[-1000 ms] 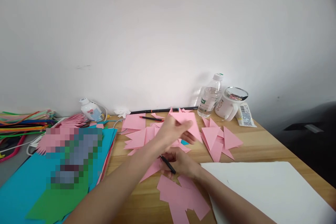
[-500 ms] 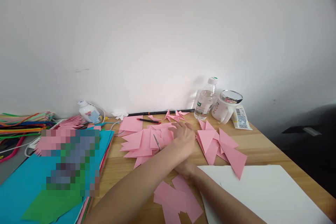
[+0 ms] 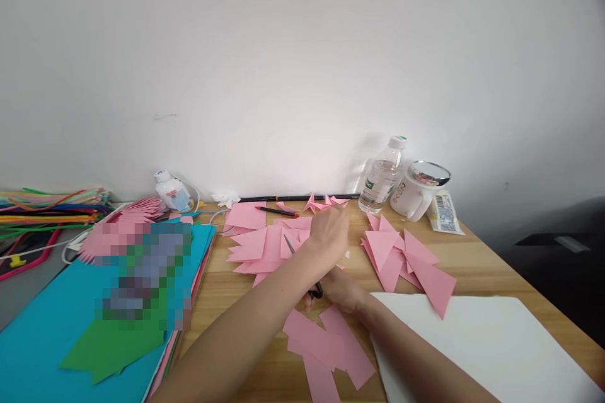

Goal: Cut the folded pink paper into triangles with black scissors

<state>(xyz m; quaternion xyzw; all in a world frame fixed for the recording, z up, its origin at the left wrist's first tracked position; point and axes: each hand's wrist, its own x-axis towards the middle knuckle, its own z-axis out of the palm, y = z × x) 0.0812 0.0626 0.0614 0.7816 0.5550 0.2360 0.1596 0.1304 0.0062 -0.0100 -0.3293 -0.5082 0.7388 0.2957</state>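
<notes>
My right hand (image 3: 339, 289) is closed around the black-handled scissors (image 3: 316, 291), their blades pointing away to the left over pink paper. My left forearm crosses above it. My left hand (image 3: 331, 230) is bent closed just in front of the small folded pink pieces (image 3: 319, 203) near the wall; my wrist and knuckles hide what its fingers hold, if anything. Left of the hands lies a pile of cut pink paper (image 3: 255, 249). To the right rests a group of pink paper triangles (image 3: 382, 249). Closer to me are overlapping pink strips (image 3: 321, 346).
At the back right stand a water bottle (image 3: 380, 179), a white mug (image 3: 416, 192) and a small packet (image 3: 445, 214). A white sheet (image 3: 463, 346) covers the front right. Blue paper (image 3: 47, 327), green paper (image 3: 113, 352) and a white bottle (image 3: 172, 192) are on the left. A black pen (image 3: 276, 210) lies behind the pile.
My left hand, spread over the paper before, is now closed and a little farther back. The scissors' black handle now shows in my right hand. The whole view has shifted slightly.
</notes>
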